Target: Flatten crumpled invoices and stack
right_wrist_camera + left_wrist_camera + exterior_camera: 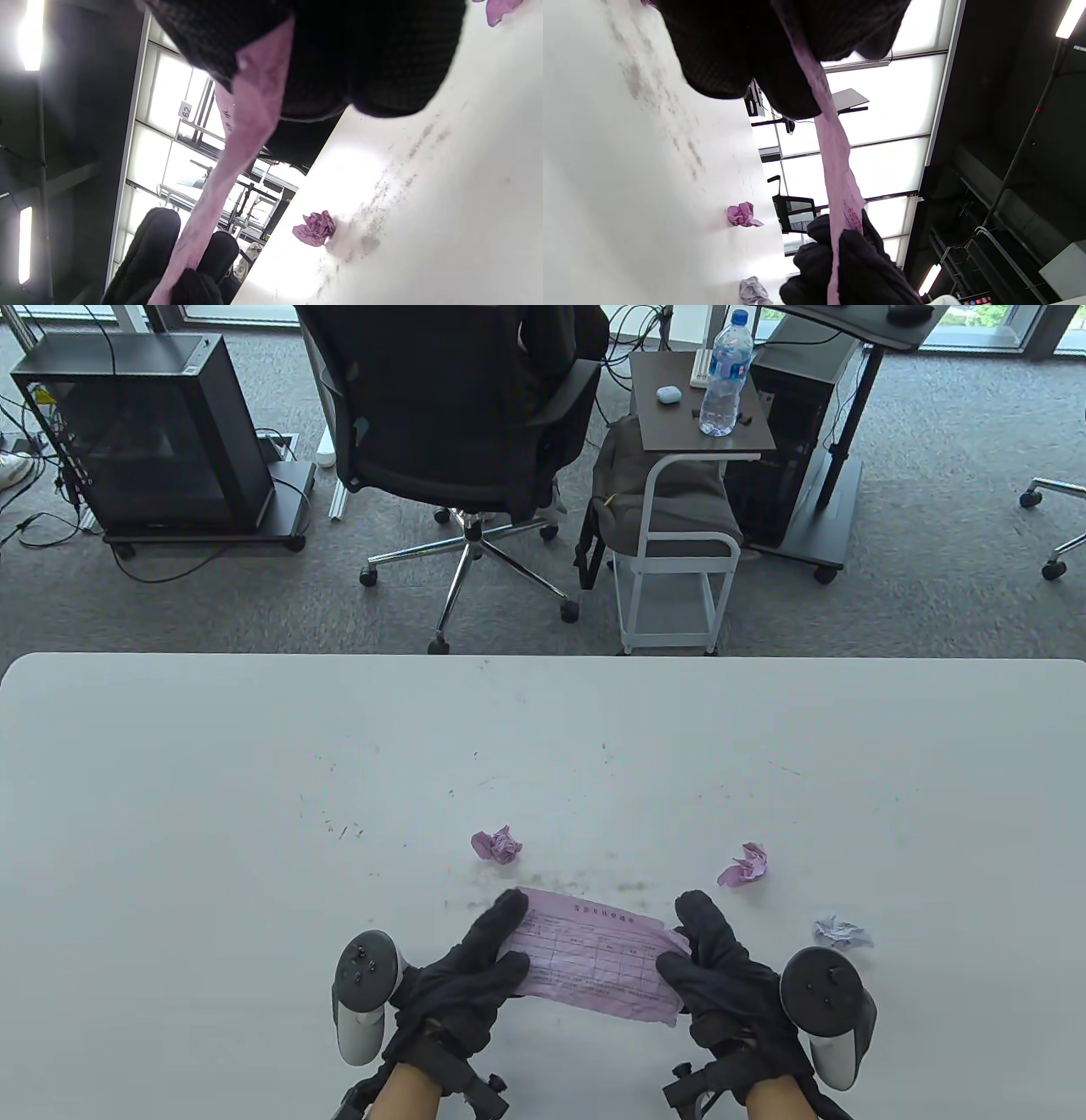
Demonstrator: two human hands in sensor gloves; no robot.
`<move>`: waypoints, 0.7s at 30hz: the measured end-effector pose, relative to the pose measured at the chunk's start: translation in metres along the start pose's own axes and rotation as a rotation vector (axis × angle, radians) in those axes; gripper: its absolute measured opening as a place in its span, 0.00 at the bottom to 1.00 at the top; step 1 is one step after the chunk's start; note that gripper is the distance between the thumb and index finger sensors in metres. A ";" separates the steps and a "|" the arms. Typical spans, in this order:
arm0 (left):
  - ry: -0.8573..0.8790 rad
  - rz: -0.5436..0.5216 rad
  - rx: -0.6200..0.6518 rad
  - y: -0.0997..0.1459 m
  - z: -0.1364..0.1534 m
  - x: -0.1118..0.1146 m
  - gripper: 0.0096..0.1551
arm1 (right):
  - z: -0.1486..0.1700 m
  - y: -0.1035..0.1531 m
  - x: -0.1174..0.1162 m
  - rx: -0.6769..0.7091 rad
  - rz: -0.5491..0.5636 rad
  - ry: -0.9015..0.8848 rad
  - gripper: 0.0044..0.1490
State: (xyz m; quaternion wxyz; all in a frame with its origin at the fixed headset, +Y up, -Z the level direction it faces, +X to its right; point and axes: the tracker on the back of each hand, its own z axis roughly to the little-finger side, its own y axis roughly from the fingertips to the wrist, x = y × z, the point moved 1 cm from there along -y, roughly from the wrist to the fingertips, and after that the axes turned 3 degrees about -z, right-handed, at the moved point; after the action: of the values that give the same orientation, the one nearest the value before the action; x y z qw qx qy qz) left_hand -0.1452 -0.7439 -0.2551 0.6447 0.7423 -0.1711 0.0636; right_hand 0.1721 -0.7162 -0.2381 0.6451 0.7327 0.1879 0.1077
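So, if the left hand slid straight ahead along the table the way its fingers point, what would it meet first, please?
Probably the crumpled pink ball. The left hand, gripping the flattened invoice, points up and slightly right, and that ball lies roughly in that line, though depth is unclear.

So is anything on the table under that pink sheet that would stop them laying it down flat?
Nothing visible does. The left hand and right hand hold the pink printed invoice sheet stretched above bare white table. The three crumpled paper balls lie beyond it and to its right.
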 end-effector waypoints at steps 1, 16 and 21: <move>-0.041 0.006 0.001 0.000 0.000 0.000 0.25 | 0.000 0.000 0.000 0.006 0.002 0.030 0.44; -0.790 0.353 -0.165 -0.021 -0.002 0.036 0.33 | 0.001 -0.018 -0.024 -0.079 -0.086 0.586 0.43; -0.840 0.293 -0.143 -0.038 0.000 0.034 0.32 | 0.001 -0.041 -0.035 -0.108 -0.180 0.779 0.43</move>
State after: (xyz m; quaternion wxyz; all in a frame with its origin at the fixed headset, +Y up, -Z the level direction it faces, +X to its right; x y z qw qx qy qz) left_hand -0.1005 -0.7451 -0.2801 0.5532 0.6253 -0.5252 -0.1647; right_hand 0.1349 -0.7280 -0.2754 0.5702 0.5827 0.4758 0.3301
